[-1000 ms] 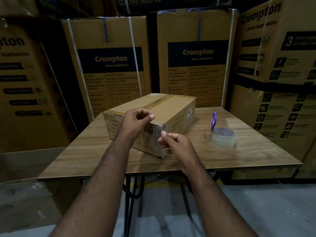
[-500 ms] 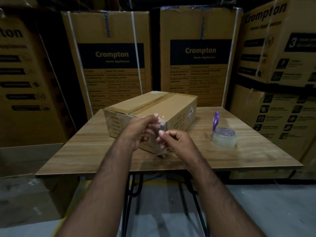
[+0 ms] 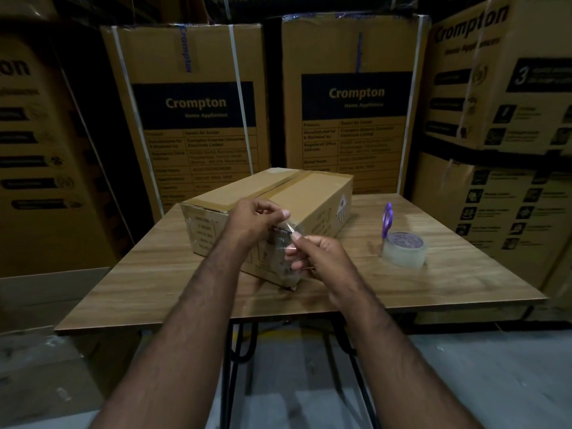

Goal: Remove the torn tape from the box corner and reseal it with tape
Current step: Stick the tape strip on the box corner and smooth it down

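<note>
Dim storeroom, head view looking down over both forearms. Far left: dark stacked cartons (image 3: pixel 34 156), print blurred. Behind the counter (image 3: pixel 148 283), two tall brown cartons stand side by side, each with a dark label reading "Crompton Home Appliances": left carton (image 3: pixel 192 113), right carton (image 3: pixel 356 100), both bound with white straps. On the wood-grain counter, left of centre, sits the cardboard box (image 3: pixel 309 196), set at an angle so its near corner points toward the person; a strip of brown tape runs along the top seam. Left hand (image 3: pixel 250 224) rests against the box's near top corner, fingers curled, thumb and forefinger pinching the upper end of the torn tape (image 3: pixel 283 243), a clear crinkled film lying over that corner's vertical edge. Right hand (image 3: pixel 315 255) just beside it, slightly lower, fingers curled and pinching the same film from the right side. The film is partly lifted from the cardboard between the two hands; lower down it looks stuck to the corner. Right of the box, well apart from it, a roll of clear tape (image 3: pixel 404 249) lies flat on the counter, with purple-handled scissors (image 3: pixel 387 219) touching its far side, handles up. Far right: more stacked printed cartons (image 3: pixel 507 119).
</note>
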`<action>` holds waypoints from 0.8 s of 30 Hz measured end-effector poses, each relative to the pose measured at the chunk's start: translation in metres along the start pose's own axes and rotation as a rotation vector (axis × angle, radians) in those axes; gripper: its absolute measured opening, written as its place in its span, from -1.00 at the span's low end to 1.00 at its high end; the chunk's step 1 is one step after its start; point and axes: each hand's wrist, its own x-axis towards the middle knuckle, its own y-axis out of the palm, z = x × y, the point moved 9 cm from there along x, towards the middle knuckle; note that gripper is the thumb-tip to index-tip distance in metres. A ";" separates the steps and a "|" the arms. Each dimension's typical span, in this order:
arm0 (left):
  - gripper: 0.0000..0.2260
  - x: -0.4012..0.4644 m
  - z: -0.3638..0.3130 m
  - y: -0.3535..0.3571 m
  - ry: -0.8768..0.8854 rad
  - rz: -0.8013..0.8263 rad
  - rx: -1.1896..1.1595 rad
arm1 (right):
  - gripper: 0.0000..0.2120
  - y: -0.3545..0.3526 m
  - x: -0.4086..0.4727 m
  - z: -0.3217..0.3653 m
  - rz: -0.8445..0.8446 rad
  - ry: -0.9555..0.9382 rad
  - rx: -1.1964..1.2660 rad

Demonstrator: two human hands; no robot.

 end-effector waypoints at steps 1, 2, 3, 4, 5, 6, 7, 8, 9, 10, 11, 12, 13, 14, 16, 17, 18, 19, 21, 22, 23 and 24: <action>-0.90 0.002 0.001 0.001 0.000 -0.007 0.022 | -0.71 0.000 0.000 -0.001 0.000 0.008 0.007; -0.92 0.003 0.001 0.002 0.002 -0.010 0.037 | -0.71 0.000 0.001 -0.002 0.000 0.015 0.013; -0.93 0.004 0.003 0.002 0.000 -0.013 0.047 | -0.71 0.000 0.001 -0.003 0.001 0.021 0.017; -0.93 0.004 0.004 0.002 0.000 -0.018 0.058 | -0.71 0.000 0.001 -0.004 0.000 0.027 0.018; -0.92 0.004 0.005 0.003 0.001 -0.023 0.067 | -0.71 0.000 0.001 -0.004 -0.002 0.032 0.017; -0.91 0.004 0.006 0.003 0.005 -0.028 0.073 | -0.71 0.001 0.001 -0.004 -0.004 0.035 0.019; -0.91 0.005 0.007 0.003 0.011 -0.034 0.079 | -0.71 0.001 0.001 -0.005 -0.005 0.038 0.020; -0.90 0.006 0.009 0.003 0.012 -0.039 0.086 | -0.71 0.002 0.002 -0.006 -0.005 0.041 0.022; -0.89 0.007 0.010 0.002 0.013 -0.044 0.093 | -0.70 0.002 0.002 -0.006 -0.004 0.047 0.023; -0.89 0.008 0.011 0.002 0.017 -0.047 0.097 | -0.70 0.003 0.003 -0.007 -0.004 0.053 0.024; -0.89 0.008 0.011 0.003 0.026 -0.049 0.096 | -0.70 0.003 0.004 -0.006 -0.005 0.058 0.026; -0.89 0.008 0.011 0.003 0.042 -0.054 0.093 | -0.70 0.003 0.004 -0.007 -0.008 0.061 0.029; -0.89 0.008 0.010 0.003 0.061 -0.057 0.090 | -0.70 0.003 0.005 -0.007 -0.007 0.064 0.033; -0.88 0.006 0.009 0.003 0.078 -0.060 0.092 | -0.70 0.003 0.005 -0.007 -0.004 0.066 0.041; -0.78 0.004 0.010 0.000 0.074 -0.094 0.089 | -0.70 0.004 0.003 -0.009 0.003 0.077 0.056; -0.72 0.004 0.012 -0.002 0.073 -0.112 0.065 | -0.70 0.004 0.002 -0.010 0.002 0.084 0.052; -0.69 0.005 0.013 -0.004 0.088 -0.121 0.046 | -0.70 0.004 0.001 -0.011 0.000 0.090 0.045; -0.72 0.005 0.012 -0.004 0.117 -0.118 0.041 | -0.70 0.004 0.001 -0.011 -0.001 0.095 0.041; -0.82 0.002 0.008 -0.003 0.174 -0.083 0.065 | -0.71 0.004 0.001 -0.011 -0.001 0.097 0.043; -0.85 0.000 0.006 -0.004 0.197 -0.061 0.089 | -0.71 0.004 0.001 -0.011 0.000 0.095 0.041; -0.84 -0.004 0.003 -0.005 0.227 -0.040 0.111 | -0.71 0.004 0.001 -0.010 0.000 0.093 0.038; -0.81 -0.008 0.000 -0.008 0.273 -0.022 0.127 | -0.71 0.004 0.001 -0.010 0.000 0.091 0.034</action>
